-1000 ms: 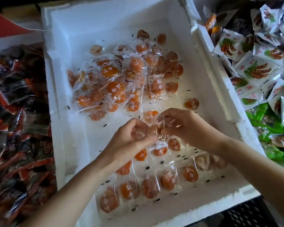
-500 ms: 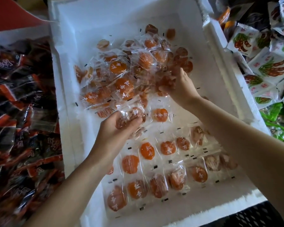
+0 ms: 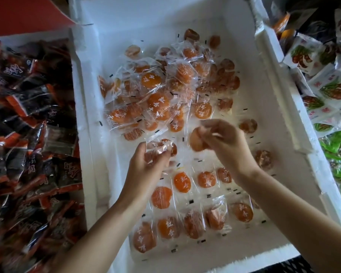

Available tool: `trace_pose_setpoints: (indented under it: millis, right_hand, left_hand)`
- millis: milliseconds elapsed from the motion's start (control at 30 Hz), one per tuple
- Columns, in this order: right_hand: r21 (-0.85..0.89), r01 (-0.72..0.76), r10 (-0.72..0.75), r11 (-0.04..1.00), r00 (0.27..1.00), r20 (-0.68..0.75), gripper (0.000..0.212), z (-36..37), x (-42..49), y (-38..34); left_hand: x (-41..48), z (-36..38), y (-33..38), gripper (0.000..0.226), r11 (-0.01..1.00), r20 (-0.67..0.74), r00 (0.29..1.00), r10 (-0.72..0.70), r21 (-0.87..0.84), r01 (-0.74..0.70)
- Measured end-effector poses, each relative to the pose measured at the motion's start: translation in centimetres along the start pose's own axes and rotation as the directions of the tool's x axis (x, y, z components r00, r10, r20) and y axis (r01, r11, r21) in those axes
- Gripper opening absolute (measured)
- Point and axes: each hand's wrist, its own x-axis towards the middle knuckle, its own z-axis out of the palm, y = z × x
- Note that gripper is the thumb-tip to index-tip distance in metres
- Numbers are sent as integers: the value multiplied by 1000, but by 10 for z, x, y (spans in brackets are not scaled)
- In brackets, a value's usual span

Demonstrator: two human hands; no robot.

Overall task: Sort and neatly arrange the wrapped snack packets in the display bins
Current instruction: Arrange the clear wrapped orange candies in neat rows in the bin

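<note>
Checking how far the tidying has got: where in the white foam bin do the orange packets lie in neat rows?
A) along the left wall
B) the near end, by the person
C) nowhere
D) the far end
B: the neat rows lie flat side by side at the near end of the white foam bin, while the far end holds a loose heap.

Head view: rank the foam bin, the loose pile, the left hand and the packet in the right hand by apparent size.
1. foam bin
2. loose pile
3. left hand, nearer the camera
4. packet in the right hand
</note>
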Motion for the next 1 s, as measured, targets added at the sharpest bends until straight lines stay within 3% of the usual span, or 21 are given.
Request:
trace_pose_setpoints:
  millis: [67,200,333,400,500,600,700,833,933,1000]
  right_hand:
    - [46,-40,36,998,996,85,21,13,-13,2]
    - [70,-70,61,995,991,117,21,30,-23,3]
    - [-31,39,-33,999,982,186,8,37,-24,3]
    - [-166,107,-85,980,987,134,18,31,-15,8]
    - [-488,126,-147,864,989,-5,41,13,11,24]
    - [-708,128,-149,695,988,32,47,2,29,39]
    - [-756,169,-189,632,980,62,44,0,35,42]
    - [-801,185,-158,569,981,114,58,-5,39,40]
    - [-806,235,-191,544,969,154,42,-8,37,36]
    - [-752,271,-263,601,955,133,31,-9,33,31]
  left_hand:
    - [-4,3,-3,15,1000,56,998,-31,1,31]
    - [-15,2,-6,43,999,147,988,-50,2,50]
    - [-20,-2,-10,49,998,80,996,-30,65,25]
    - [-19,-4,-12,55,996,30,999,-26,89,23]
    - [-20,-10,-12,40,996,1,1000,-2,93,2]
    - [-23,-15,-11,33,994,-28,999,24,111,-20]
    - [-26,-17,-11,31,990,-50,998,37,136,-30]
    - [-31,-16,-10,30,989,-43,999,32,143,-26]
    - [-35,-16,-7,30,989,-42,998,46,145,-40]
    - [-38,-17,-5,31,990,-48,997,61,130,-54]
